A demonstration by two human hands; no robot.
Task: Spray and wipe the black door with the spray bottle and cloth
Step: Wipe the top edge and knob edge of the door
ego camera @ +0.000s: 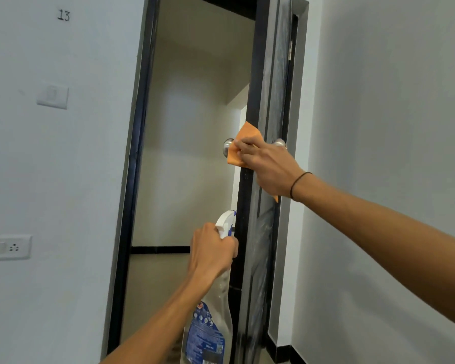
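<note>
Open black door (250,74), orange cloth (243,135) under right hand (269,169).

A single head-worn camera looked forward and slightly up from close, at arm's reach, toward the black door (252,74) seen edge-on. The right hand (269,166) sat mid-frame; the left hand (212,252) lay below and left of that grip.
</note>
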